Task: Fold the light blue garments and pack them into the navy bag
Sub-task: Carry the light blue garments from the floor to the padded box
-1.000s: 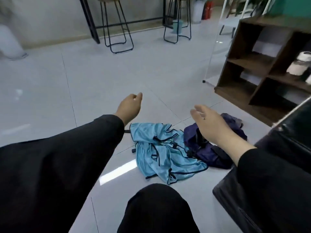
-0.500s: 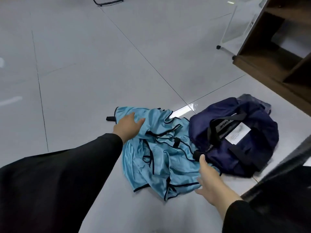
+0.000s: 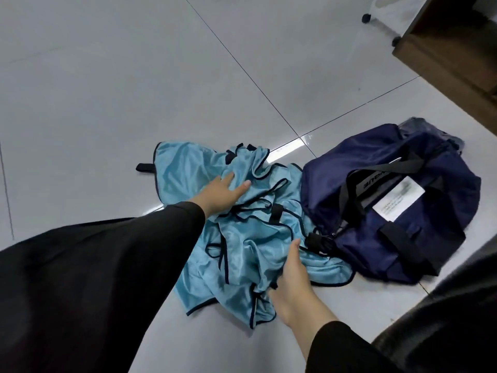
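A crumpled heap of light blue garments (image 3: 185, 170) with dark trim lies on the grey tiled floor. Right beside it, touching its right edge, sits the navy bag (image 3: 419, 211) with black straps and a white label, its top slack. My left hand (image 3: 223, 192) rests on the upper part of the heap with fingers stretched over the cloth. My right hand (image 3: 293, 286) is at the heap's lower right, fingers tucked into the folds and gripping the fabric.
A brown wooden shelf unit (image 3: 451, 63) stands at the upper right, with a white wheeled frame (image 3: 382, 20) beside it. A dark object (image 3: 457, 305) fills the lower right corner. Bare floor tiles (image 3: 107, 76) spread to the left and beyond the heap.
Both hands came down from the air onto the heap. The left hand slid further onto the cloth; the right hand moved from the heap's edge into its folds. The view tilted down and closer.
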